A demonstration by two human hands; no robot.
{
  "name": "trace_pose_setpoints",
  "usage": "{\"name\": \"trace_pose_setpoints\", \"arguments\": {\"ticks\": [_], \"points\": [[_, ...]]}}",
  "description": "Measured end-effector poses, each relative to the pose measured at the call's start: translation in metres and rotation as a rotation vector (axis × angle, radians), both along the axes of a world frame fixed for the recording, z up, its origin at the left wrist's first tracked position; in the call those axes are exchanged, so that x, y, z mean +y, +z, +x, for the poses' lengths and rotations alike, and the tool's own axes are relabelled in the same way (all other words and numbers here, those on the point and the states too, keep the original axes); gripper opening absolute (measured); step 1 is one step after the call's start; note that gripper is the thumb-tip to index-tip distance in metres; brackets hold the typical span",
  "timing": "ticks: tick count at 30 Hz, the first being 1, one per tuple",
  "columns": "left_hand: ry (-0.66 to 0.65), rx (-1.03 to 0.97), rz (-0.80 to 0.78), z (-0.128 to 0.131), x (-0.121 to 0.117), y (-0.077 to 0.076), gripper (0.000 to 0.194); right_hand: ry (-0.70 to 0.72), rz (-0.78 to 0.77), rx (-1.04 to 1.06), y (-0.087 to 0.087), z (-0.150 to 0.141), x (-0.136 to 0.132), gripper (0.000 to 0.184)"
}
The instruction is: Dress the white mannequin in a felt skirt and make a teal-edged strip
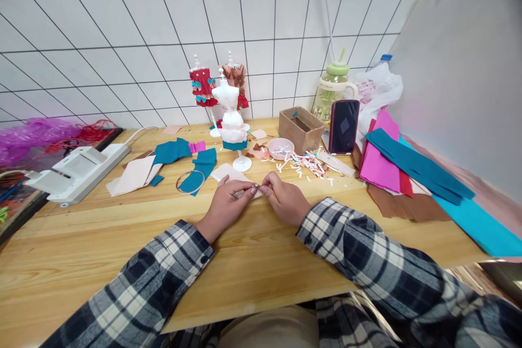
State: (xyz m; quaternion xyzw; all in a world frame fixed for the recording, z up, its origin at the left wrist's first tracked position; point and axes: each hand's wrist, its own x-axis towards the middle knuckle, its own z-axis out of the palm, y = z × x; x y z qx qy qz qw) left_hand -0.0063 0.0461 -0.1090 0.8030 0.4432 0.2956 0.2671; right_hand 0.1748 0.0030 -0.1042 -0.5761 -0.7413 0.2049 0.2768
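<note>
My left hand and my right hand meet over the table, thumbs and fingers pinched together. Between their fingertips is something tiny with a dark or shiny spot, too small to name. A pale pink sheet lies under and behind the fingers. Just beyond stands a small white dress-form mannequin, wrapped in pale material with a teal band at its hips. A pink dish of small bits sits behind my right hand, with white scraps scattered beside it.
Teal pieces, pale sheets and a ring lie left, near a white power strip. Behind are two dressed mannequins, a cardboard box, a phone and a green-lidded jug. Folded coloured material is piled right.
</note>
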Motion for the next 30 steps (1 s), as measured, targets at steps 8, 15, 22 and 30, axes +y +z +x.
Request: {"name": "trace_pose_setpoints", "arguments": {"ticks": [8,15,22,30], "points": [[-0.008,0.006,0.004,-0.001,0.002,-0.002,0.024,-0.035,0.006,0.001,-0.001,-0.002,0.000,0.017],[-0.042,-0.081,0.006,-0.001,0.000,-0.002,0.021,-0.178,0.056,-0.019,0.002,0.020,0.013,0.021],[-0.172,-0.101,0.232,-0.001,-0.009,0.002,0.015,-0.285,0.003,-0.334,-0.013,0.062,0.041,0.022],[-0.347,-0.098,0.629,-0.008,-0.020,0.010,0.022,-0.271,0.150,-0.339,-0.018,0.063,0.044,0.015]]}}
